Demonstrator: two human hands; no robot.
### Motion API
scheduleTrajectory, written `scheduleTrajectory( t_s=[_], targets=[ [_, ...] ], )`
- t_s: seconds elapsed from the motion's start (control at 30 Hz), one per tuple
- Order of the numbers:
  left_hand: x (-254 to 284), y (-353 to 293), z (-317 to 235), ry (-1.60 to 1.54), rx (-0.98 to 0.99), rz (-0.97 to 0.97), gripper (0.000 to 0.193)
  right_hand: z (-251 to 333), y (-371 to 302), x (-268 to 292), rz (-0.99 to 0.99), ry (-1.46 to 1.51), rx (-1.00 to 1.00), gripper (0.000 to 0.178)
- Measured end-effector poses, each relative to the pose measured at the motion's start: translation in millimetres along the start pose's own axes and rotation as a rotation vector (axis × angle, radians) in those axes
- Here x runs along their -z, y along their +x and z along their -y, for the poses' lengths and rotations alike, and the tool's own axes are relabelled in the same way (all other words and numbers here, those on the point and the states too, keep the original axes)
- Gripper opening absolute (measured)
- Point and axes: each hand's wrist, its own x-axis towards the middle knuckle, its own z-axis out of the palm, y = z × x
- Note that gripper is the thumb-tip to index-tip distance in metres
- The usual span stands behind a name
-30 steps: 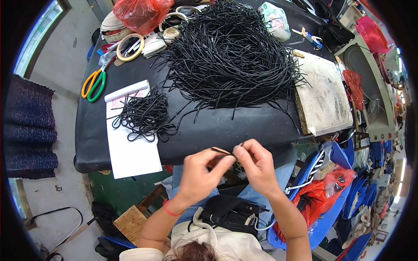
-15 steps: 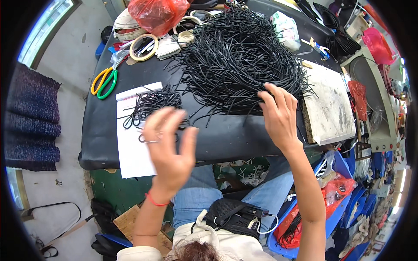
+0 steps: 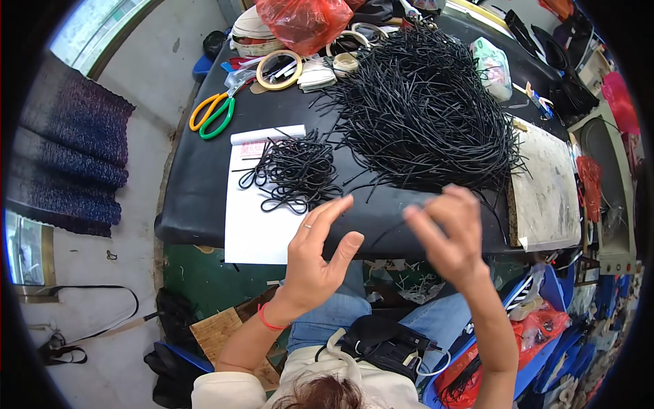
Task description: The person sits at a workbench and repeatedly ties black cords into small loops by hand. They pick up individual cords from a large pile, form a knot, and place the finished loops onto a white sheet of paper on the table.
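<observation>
My left hand [image 3: 315, 259] is open above the table's near edge, thumb and fingers apart, a ring on one finger and a red band at the wrist. Nothing shows in it. To its right, my right hand [image 3: 455, 235] is closed and blurred by motion. A thin black cord [image 3: 387, 234] trails leftward from its fingertips. Behind the right hand lies a big tangled heap of black cords [image 3: 426, 109]. A smaller bunch of looped black cords [image 3: 296, 167] rests on a white sheet of paper [image 3: 262, 235], just beyond my left fingertips.
Scissors [image 3: 216, 114] with orange and green handles lie at the far left of the black table [image 3: 197, 194]. Tape rolls [image 3: 279, 69] and a red plastic bag [image 3: 303, 24] sit behind. A worn pale board [image 3: 545, 187] is at right; below it stands a blue bin [image 3: 558, 290].
My right hand has come away from the big heap toward the near edge, with a cord in its fingers. My left hand has moved clear of the looped bunch. The whole view has shifted.
</observation>
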Motion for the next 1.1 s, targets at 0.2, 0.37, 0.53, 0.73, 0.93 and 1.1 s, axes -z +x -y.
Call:
scheduleTrajectory(
  t_s=[0.2,0.37,0.53,0.73,0.93,1.1],
  targets=[
    [2.2,-8.5,-14.6,-0.661,0.639,0.487,0.023,30.3,-3.6,11.4,0.121,0.137,-0.052,0.039],
    [-7.6,-13.5,-21.2,-0.797,0.654,0.553,0.025,22.2,-16.5,32.1,0.061,0.076,-0.161,0.042],
    [-19.5,-8.0,-28.5,-0.820,0.718,0.578,0.027,25.4,-22.0,41.4,0.055,0.049,-0.155,0.042],
    [-20.9,-7.2,-31.8,-0.823,0.765,0.618,0.018,12.9,-37.0,53.9,-0.019,0.055,-0.377,0.039],
    [-52.6,-10.7,-31.6,-0.995,0.851,0.438,0.019,44.5,-31.2,32.9,-0.128,0.297,-0.913,0.021],
    [-73.4,-14.1,-15.3,-1.065,0.786,0.291,0.021,60.0,-32.1,22.2,-0.013,0.278,-0.781,0.025]
  ],
)
